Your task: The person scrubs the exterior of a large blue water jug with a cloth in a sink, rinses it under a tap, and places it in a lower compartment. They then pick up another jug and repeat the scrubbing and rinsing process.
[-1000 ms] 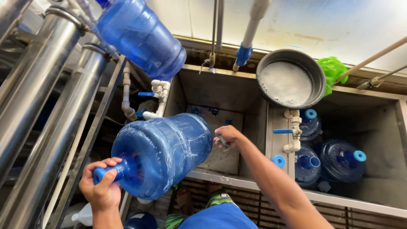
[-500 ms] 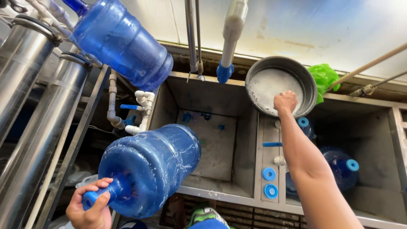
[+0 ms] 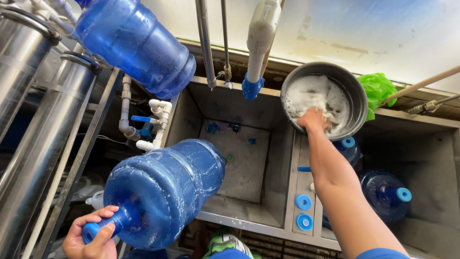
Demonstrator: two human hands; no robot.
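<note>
In the fingers of the left hand (image 3: 91, 237), low at the left edge of the view, sits the neck of a big blue water jug (image 3: 165, 192). The fingers curl round the neck just behind its blue cap, clasping it, and the jug lies tilted on its side, its soapy, wet body reaching away from the fingers toward a steel sink basin (image 3: 239, 163). Straight beyond the jug's base, the basin floor carries a few small blue fittings.

Up and to the right, the right hand (image 3: 314, 120) reaches into a round metal bowl (image 3: 354, 96) full of white foam (image 3: 311, 93). Its fingers are sunk in the suds, so whether they are closed on anything cannot be told. Just past the bowl's far rim lies a green mesh scrubber (image 3: 378, 88), touching the bowl. A wooden handle (image 3: 421, 85) runs off to the right beyond it.

Below the right forearm, in a second compartment, stand two more capped blue jugs (image 3: 383, 192), and two blue round caps (image 3: 303, 211) sit on the steel divider between the compartments.

Above the left-hand fingers, well apart, another blue jug (image 3: 136, 45) hangs tilted over white pipework with blue valves (image 3: 148, 120). Tall steel cylinders (image 3: 38, 124) stand left of it. A white pipe with a blue end (image 3: 256, 57) hangs over the basin.
</note>
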